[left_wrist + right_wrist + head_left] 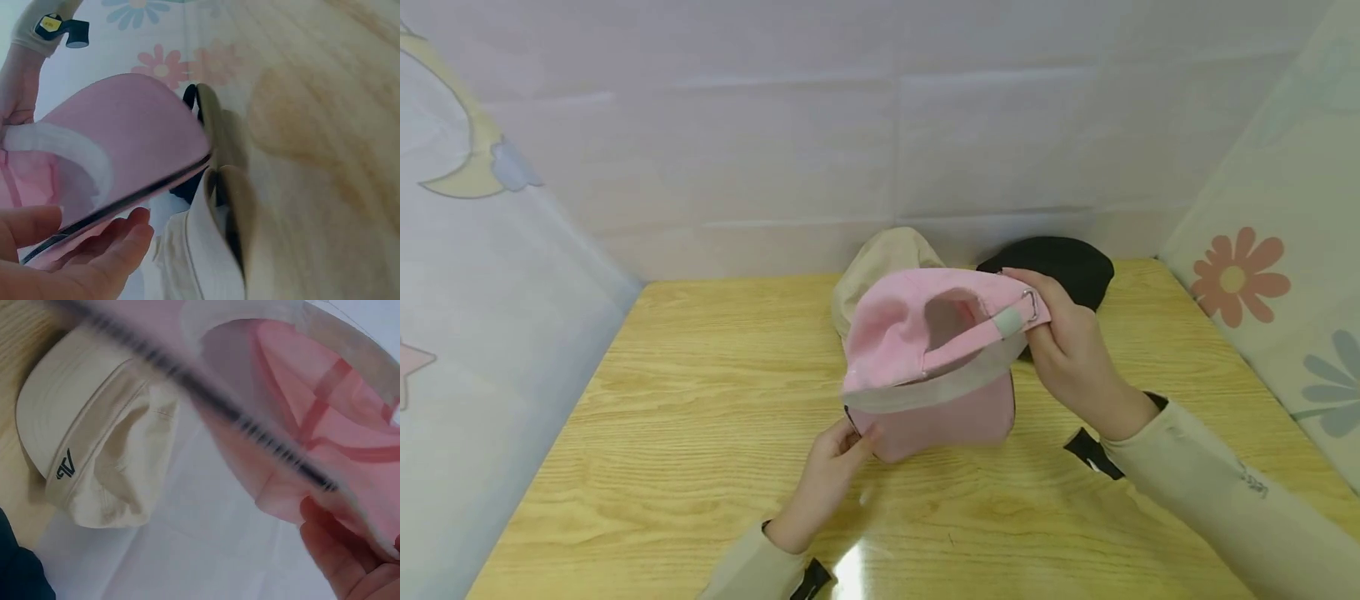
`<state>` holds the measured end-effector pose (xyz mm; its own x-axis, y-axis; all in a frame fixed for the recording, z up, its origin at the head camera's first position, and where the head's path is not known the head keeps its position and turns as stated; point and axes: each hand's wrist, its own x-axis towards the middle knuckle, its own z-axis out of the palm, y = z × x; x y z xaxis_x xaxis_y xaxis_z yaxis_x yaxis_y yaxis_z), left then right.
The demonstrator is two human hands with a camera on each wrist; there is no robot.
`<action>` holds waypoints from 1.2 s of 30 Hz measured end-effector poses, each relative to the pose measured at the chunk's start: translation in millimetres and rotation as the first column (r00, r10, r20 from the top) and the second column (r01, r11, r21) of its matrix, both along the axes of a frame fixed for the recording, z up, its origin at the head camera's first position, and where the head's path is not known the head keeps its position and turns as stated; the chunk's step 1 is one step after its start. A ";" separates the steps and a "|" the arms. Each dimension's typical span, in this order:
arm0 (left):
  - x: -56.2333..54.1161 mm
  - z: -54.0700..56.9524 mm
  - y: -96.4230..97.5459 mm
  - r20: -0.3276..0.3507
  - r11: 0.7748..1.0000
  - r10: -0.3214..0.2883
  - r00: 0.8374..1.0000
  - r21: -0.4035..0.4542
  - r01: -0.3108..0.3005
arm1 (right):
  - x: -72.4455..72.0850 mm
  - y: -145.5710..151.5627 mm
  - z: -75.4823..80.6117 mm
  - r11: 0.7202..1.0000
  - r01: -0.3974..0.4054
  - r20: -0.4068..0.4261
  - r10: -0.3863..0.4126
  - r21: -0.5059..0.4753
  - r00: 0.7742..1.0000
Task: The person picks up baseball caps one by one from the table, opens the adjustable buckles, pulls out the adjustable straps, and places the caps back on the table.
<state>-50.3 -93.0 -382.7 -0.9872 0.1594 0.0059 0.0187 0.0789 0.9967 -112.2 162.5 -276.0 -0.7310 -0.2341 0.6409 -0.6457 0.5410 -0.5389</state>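
Observation:
A pink baseball cap (895,325) is held up off the wooden table, its back opening and strap turned toward the head camera and its brim hanging low. My left hand (831,471) pinches the brim's left edge, thumb on its near face. At the right end of the strap, by the metal buckle, my right hand (1078,358) grips the cap. In the left wrist view the fingers (119,250) lie under the brim (137,125), along its dark edge. The right wrist view looks into the pink cap's lining (281,412); the right hand (350,556) holds its rim.
Behind the pink cap, a cream cap (887,250) with a dark logo stands at the table's back edge. To its right lies a black hat (1060,262), partly hidden by my right hand. The wooden table (700,400) is bordered by printed cloth walls (775,150).

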 end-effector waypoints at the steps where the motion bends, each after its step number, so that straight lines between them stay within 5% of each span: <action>1: 0.4 1.4 -0.8 -0.006 1.000 -0.013 1.000 -0.006 0.013 | 0.8 -0.7 1.5 1.000 0.003 0.003 -0.003 0.007 1.000; 8: 3.9 21.7 -8.2 -0.024 1.000 -0.020 1.000 -0.001 0.020 | 2.0 -2.3 8.5 1.000 0.004 -0.019 -0.004 0.029 1.000; 16: 5.5 49.3 -7.3 -0.188 1.000 0.018 0.982 0.026 -0.014 | -1.5 -1.9 13.1 0.994 0.000 -0.099 0.011 0.107 0.995; 20: 3.6 59.2 -3.2 -0.281 1.000 0.009 0.960 0.026 -0.002 | 0.3 -3.1 17.3 0.992 -0.011 -0.060 0.019 0.129 0.998; 23: 0.5 67.9 0.7 -0.389 1.000 -0.004 0.921 -0.008 0.001 | 1.4 -4.2 19.7 0.991 -0.024 -0.034 0.029 0.135 0.999; 30: -8.7 89.5 15.2 -0.634 0.999 -0.047 0.772 -0.034 0.033 | 3.5 -7.2 23.0 0.988 -0.040 -0.053 0.049 0.150 0.997; 36: -13.0 101.9 29.0 -0.708 0.998 -0.047 0.705 0.000 0.066 | 4.5 -8.8 24.5 0.981 -0.039 -0.082 0.055 0.189 0.995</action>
